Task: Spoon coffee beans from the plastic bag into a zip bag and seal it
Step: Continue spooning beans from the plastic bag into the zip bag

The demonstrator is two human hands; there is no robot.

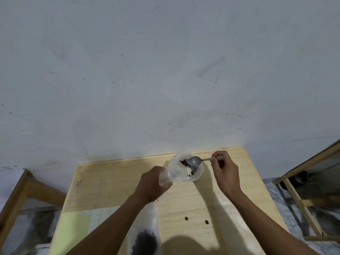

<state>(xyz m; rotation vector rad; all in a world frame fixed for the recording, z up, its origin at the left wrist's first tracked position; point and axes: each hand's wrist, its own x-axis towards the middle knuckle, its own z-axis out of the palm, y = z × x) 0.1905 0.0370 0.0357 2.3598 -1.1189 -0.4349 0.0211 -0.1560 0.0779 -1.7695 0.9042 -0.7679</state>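
A clear plastic bag [177,173] lies near the far edge of the wooden table [198,201], its mouth open toward me with a few dark coffee beans [185,163] inside. My left hand [152,184] grips the bag's left edge. My right hand [225,173] pinches the handle of a grey spoon [195,161], whose bowl sits in the bag's mouth. A second clear bag [146,240] with a dark heap of beans at its bottom shows below my left forearm; its top is hidden by my wrist.
A pale wall rises right behind the table. Wooden frames stand at the left [22,196] and at the right [301,183]. Two small dark holes [196,220] mark the tabletop near me. A light green patch [73,229] covers the near left part.
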